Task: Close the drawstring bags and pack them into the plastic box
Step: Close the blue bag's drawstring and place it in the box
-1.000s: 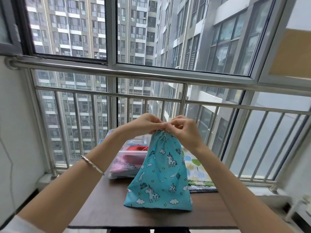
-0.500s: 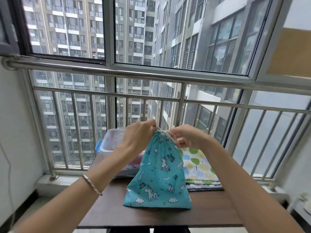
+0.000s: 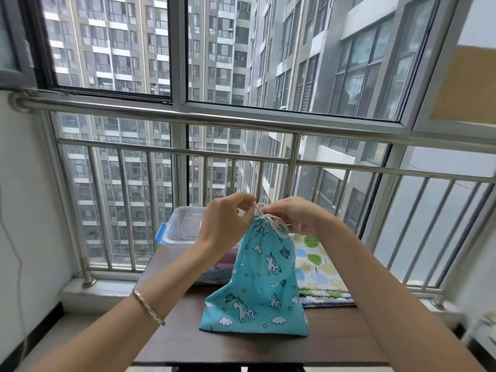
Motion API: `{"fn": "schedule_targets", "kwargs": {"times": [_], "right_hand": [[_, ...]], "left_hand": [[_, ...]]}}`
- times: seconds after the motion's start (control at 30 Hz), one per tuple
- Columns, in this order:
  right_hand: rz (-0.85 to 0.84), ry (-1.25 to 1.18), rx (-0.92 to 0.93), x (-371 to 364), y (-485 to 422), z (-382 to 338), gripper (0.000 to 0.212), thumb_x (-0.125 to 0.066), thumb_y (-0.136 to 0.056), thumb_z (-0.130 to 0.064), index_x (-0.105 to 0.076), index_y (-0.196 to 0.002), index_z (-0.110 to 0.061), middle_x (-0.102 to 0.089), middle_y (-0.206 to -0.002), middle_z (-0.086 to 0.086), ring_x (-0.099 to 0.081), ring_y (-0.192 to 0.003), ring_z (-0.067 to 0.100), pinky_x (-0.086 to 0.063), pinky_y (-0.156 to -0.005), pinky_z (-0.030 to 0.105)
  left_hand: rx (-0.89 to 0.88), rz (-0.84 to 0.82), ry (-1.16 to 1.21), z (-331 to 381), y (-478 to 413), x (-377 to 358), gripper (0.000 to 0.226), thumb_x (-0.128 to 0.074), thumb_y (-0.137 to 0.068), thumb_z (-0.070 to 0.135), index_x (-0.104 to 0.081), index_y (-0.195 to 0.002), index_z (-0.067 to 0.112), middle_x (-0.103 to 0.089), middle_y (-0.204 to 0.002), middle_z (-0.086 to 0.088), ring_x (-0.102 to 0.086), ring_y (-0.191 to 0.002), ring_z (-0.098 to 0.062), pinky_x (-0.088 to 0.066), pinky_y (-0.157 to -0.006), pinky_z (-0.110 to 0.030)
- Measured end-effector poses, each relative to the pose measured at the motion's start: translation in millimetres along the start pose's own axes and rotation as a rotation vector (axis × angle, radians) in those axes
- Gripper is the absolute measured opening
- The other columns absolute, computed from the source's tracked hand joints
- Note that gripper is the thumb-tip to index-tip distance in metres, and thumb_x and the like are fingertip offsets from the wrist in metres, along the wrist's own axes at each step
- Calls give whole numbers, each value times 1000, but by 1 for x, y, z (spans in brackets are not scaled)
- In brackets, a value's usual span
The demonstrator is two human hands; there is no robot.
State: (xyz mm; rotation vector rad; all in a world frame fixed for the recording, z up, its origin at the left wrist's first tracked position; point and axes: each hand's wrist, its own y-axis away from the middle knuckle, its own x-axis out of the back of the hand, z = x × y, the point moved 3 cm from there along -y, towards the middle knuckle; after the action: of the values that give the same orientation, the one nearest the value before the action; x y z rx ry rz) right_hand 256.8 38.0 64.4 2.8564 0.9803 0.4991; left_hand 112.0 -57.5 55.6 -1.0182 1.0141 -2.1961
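Both hands pinch 1 pale cord (image 3: 271,220) at the gathered mouth of 1 blue unicorn bag (image 3: 257,288): left hand (image 3: 226,224) on the near-left side, right hand (image 3: 294,217) on the right, fingertips almost touching. Directly below the grip the bag stands upright, its base on 1 dark table (image 3: 188,342). Behind and left of the grip sits 1 clear plastic box (image 3: 181,230), partly hidden by the left hand, pink fabric showing inside. Below and right of the grip lies a flat pile of tree-print fabric (image 3: 318,267); its piece count cannot be told. 1 bracelet (image 3: 147,308) circles the left wrist.
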Motion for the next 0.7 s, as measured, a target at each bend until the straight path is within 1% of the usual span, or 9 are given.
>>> {"fn": "schedule_targets", "kwargs": {"times": [0.1, 0.2, 0.3, 0.37, 0.4, 0.5, 0.57, 0.63, 0.7], "right_hand": [[42, 143, 40, -2, 2, -6, 20, -69, -86, -17, -73, -94, 1, -69, -78, 9, -63, -72, 19, -54, -79, 36], [22, 302, 81, -6, 7, -15, 14, -67, -86, -12, -72, -89, 1, -68, -83, 12, -63, -80, 20, -54, -89, 38], [49, 360, 168, -6, 10, -20, 8, -68, -83, -7, -75, -86, -5, -68, -82, 12, -61, -76, 17, -56, -80, 32], [71, 347, 221, -6, 13, -20, 11, -69, -81, -6, -76, -78, -14, -69, -74, 6, -59, -72, 15, -52, -71, 27], [85, 348, 251, -7, 14, -19, 12, -70, -80, -5, -76, -77, -15, -69, -72, 5, -59, -72, 15, -52, -71, 27], [161, 396, 349, -11, 14, -16, 7, -73, -77, -7, -77, -82, -11, -74, -77, 8, -66, -77, 18, -56, -79, 35], [209, 440, 421, -14, 13, -14, 11, -74, -76, -9, -75, -87, -7, -74, -79, 9, -69, -76, 19, -58, -78, 38], [247, 498, 490, -15, 15, -12, 18, -76, -77, -13, -70, -93, -9, -73, -77, 6, -69, -71, 14, -59, -69, 31], [258, 566, 548, -16, 17, -12, 19, -74, -80, -16, -71, -98, -12, -72, -74, 0, -68, -66, 9, -57, -63, 25]], "left_hand": [[-39, -36, 111, 7, -3, -1, 24, -66, -87, 7, -69, -111, 7, -73, -103, -2, -64, -86, -5, -45, -79, -2], [36, -209, 213, 6, -14, -8, 25, -66, -87, 8, -69, -112, 8, -72, -105, -3, -68, -93, -8, -53, -81, -14], [249, -351, 385, -1, -22, -10, 24, -69, -84, 7, -70, -107, 3, -74, -96, -8, -71, -87, -17, -58, -77, -24], [375, -404, 453, -4, -24, -8, 24, -72, -82, 9, -70, -104, 1, -74, -92, -12, -72, -83, -21, -58, -72, -24], [432, -424, 474, -5, -25, -6, 25, -73, -81, 10, -70, -104, 1, -74, -91, -12, -72, -80, -19, -58, -69, -23], [594, -497, 483, -6, -29, -2, 31, -76, -77, 11, -68, -106, 4, -73, -89, -13, -72, -73, -15, -59, -67, -23], [685, -529, 464, -8, -30, 0, 35, -78, -75, 11, -65, -107, 5, -72, -90, -13, -70, -69, -14, -59, -66, -24], [748, -544, 435, -10, -31, 1, 35, -79, -74, 10, -61, -105, 6, -69, -86, -11, -66, -62, -11, -56, -59, -20], [785, -602, 455, -11, -32, 1, 31, -79, -74, 10, -62, -101, 5, -66, -79, -6, -61, -60, -8, -53, -57, -17]]}}
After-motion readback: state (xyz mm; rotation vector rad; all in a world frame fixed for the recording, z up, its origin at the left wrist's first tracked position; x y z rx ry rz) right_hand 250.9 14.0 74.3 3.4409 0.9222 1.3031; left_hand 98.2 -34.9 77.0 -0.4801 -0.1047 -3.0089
